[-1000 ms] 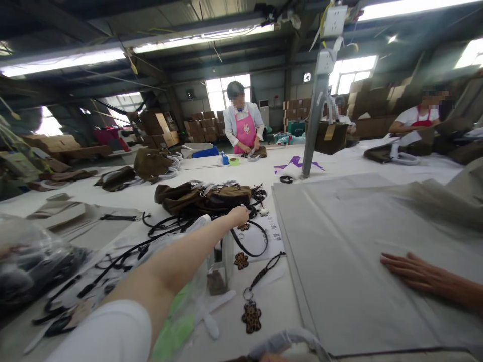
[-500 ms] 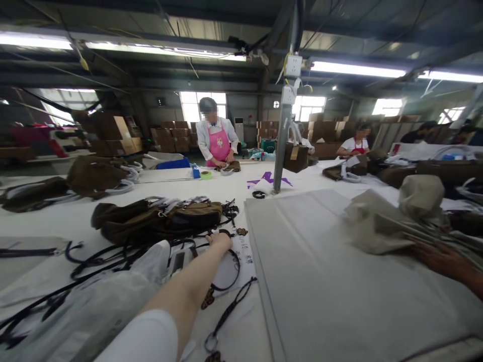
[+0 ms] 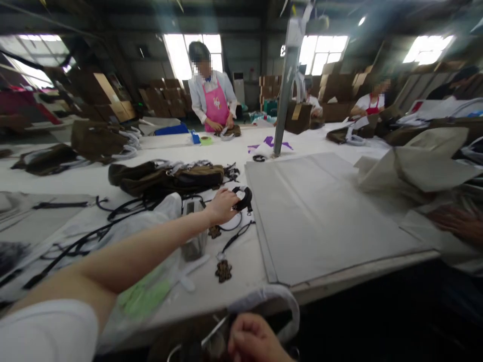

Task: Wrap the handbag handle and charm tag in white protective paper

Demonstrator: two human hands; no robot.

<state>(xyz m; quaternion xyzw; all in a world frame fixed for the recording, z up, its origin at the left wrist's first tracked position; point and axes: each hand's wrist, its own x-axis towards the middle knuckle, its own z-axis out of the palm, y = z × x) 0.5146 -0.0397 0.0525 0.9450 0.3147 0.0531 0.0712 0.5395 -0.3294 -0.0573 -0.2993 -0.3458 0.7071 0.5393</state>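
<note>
White tabletop (image 3: 247,256); left hand (image 3: 223,206) outstretched, holding black strap (image 3: 247,199).

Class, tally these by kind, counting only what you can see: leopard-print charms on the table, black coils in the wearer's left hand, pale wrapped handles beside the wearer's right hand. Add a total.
Leopard-print charms: 2
Black coil in left hand: 1
Pale wrapped handle beside right hand: 1
Total: 4

The bare left arm (image 3: 151,252), coming out of a short white cloth sleeve (image 3: 49,329), reaches slantwise forward from the lower left, the elbow slightly bent. Its bare left hand (image 3: 223,206) is back up, fingers (image 3: 233,197) curled in a grip. The bare right hand (image 3: 252,338), low at the bottom edge, is loosely curled, partly cut off.
</note>
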